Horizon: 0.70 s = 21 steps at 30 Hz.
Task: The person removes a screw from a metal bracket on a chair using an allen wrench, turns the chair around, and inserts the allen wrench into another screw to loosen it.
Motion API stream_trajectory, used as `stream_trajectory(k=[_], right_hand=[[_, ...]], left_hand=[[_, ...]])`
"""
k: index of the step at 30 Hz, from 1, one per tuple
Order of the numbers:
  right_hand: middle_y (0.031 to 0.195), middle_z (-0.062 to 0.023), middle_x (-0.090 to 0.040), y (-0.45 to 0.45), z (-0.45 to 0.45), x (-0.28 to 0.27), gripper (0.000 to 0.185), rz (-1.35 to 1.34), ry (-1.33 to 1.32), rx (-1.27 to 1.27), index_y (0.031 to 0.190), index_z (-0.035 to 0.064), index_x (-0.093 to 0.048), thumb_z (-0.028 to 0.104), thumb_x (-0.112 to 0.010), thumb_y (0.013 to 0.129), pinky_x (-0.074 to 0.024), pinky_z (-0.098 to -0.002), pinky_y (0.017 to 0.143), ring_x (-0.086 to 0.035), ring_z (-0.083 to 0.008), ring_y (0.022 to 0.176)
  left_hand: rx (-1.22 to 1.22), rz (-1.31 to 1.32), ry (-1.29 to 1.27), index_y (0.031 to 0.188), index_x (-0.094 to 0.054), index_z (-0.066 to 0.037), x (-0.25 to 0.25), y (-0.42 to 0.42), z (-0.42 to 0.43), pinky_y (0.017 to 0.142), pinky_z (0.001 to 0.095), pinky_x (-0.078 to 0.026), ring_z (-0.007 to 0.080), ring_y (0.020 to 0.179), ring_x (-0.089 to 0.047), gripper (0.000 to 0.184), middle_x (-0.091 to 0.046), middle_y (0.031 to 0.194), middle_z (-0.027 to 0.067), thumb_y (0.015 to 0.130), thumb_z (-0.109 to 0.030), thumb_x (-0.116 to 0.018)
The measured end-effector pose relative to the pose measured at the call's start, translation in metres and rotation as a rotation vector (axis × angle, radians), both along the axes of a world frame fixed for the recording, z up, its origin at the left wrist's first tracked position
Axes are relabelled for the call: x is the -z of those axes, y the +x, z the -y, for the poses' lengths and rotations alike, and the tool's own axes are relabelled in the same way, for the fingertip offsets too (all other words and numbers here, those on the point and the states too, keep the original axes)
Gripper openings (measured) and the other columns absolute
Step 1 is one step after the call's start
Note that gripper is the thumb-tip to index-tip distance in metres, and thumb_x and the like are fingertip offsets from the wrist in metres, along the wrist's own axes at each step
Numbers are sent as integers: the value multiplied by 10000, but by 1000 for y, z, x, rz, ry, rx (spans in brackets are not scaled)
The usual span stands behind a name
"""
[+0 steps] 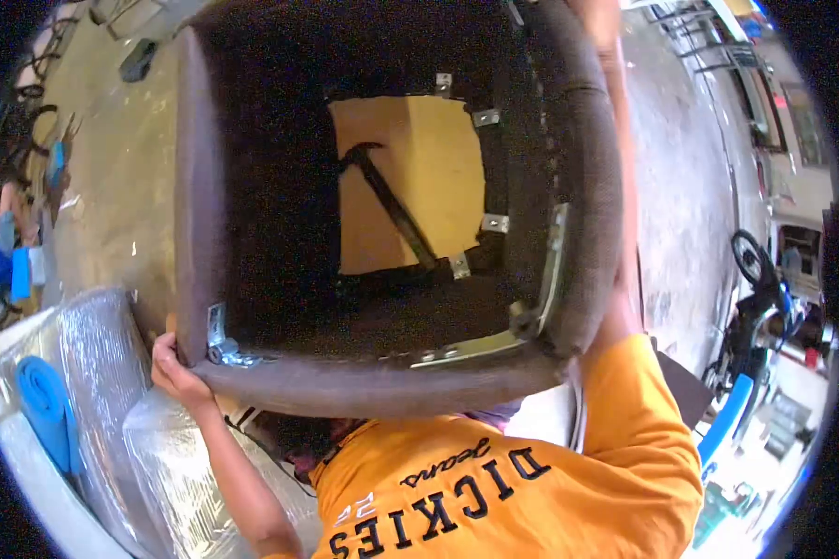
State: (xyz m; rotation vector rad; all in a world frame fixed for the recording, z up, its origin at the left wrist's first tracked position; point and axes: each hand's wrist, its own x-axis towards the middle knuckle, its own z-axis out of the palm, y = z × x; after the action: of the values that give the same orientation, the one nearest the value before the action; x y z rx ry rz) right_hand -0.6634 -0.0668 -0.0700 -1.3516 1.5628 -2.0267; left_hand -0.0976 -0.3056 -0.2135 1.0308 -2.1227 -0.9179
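A large brown upholstered furniture frame point(391, 387), shaped like a deep open box, tilts up in front of my chest. My left hand point(179, 374) is closed round its lower left corner, fingers on the outer side. My right arm runs up along the frame's right side; my right hand point(598, 17) is near the top edge, its fingers out of sight. Within the frame's opening I see a dark claw hammer point(391, 200) lying slantwise across a tan panel point(446, 158). A metal hinge point(224, 340) sits in the lower left corner, and a long metal bracket point(480, 347) at the lower right.
Bubble-wrapped items point(112, 345) and a blue foam roll point(47, 401) stand at the left. A dark object point(138, 60) lies on the concrete floor point(112, 186). Another person point(11, 224) is at the far left. A bicycle-like machine point(760, 289) stands at the right.
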Motion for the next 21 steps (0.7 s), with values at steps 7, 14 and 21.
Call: stream_trajectory(k=[7,14,21], right_hand=[[682,-145,-559,46,-100,-7,625,-69,52,261,567,55,-496,337,-287,1084,-393,-399,845,-514,-278,781],[682,-116,-474,73,-159,-19,609,-123,193,329,618,73,-471,355,-240,1106,-319,-454,1033,-474,-284,876],[718,-126,-514,67,-155,-8,566,37,18,387,605,61,-448,284,-317,1108,-315,-441,1069,-509,-284,939]], left_hand=[[28,2,54,967,-663,55,-12,-20,15,826,329,-472,186,873,-600,426,-678,927,98,1050,-274,-406],[241,-72,67,947,-696,41,-9,-64,51,874,330,-482,193,923,-635,369,-702,935,103,1007,-249,-477],[24,158,-145,887,-704,30,-40,-65,30,751,382,-506,250,829,-684,359,-720,889,174,996,-293,-592]])
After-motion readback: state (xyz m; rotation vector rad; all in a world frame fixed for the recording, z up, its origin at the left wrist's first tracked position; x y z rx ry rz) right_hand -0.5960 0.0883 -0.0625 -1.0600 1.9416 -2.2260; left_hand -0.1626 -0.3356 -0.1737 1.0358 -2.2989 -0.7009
